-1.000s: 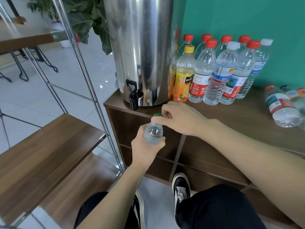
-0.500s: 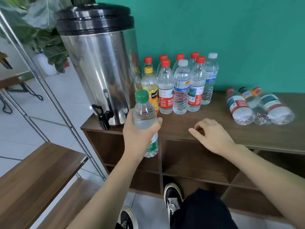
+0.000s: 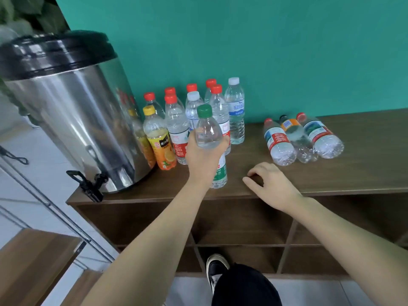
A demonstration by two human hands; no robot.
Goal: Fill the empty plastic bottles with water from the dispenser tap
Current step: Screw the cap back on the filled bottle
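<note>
Dispenser [image 3: 72, 120]: steel drum with a black lid, standing at the left end of the table [image 3: 353, 173]; it reflects the bottles beside it.
Tap [image 3: 88, 186]: black, at the drum's base, overhanging the table's front-left corner.
Juice bottle [image 3: 160, 140]: yellow cap, orange label, upright just beside the dispenser.
Standing bottles [image 3: 220, 111]: a tight cluster against the back edge by the green wall; mostly red caps, two white. All capped, clear contents.
My left grip [image 3: 204, 160]: wrapped around the upper body of the green-capped bottle [image 3: 208, 129], thumb on the left side, fingers on the right. Bottle upright, cap on, green label showing below my palm. It is in front of the cluster, near the front edge; I cannot tell whether its base touches the table.
My right grip [image 3: 271, 186]: holding nothing, fingers loosely curled, knuckles resting on the table at the front edge, right of the held bottle.
Lying bottles [image 3: 302, 140]: three on their sides, touching, caps toward the wall, right of centre, well apart from the cluster.
</note>
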